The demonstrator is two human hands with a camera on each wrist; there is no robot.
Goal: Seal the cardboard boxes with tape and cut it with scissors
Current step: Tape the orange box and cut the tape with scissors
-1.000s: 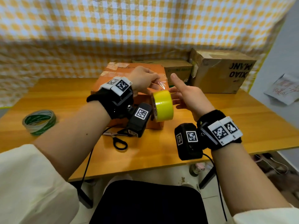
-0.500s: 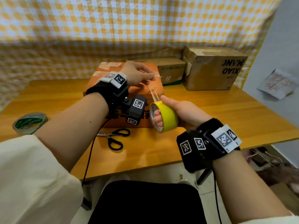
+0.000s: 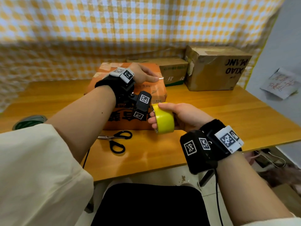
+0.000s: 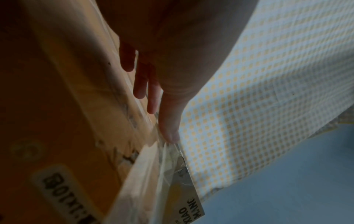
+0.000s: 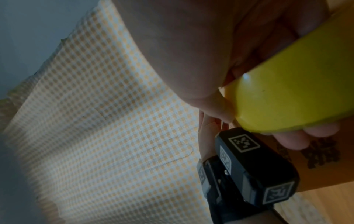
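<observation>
Head view shows my right hand (image 3: 182,117) with fingers (image 3: 152,119) hooked through the yellow tape roll (image 3: 164,122) near the orange cardboard box (image 3: 146,98). My left hand (image 3: 143,75) pinches the clear tape end (image 3: 161,77) over the box's far right top. I judge nothing stuck yet; the black-handled scissors (image 3: 116,141) lie untouched on the wooden bench (image 3: 219,115).

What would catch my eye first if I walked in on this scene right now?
Probably the bright yellow tape roll, gripped in the person's right hand just in front of the orange cardboard box. The left hand, above that box, pinches the free end of a clear tape strip. Black-handled scissors lie on the wooden table near its front edge.
</observation>
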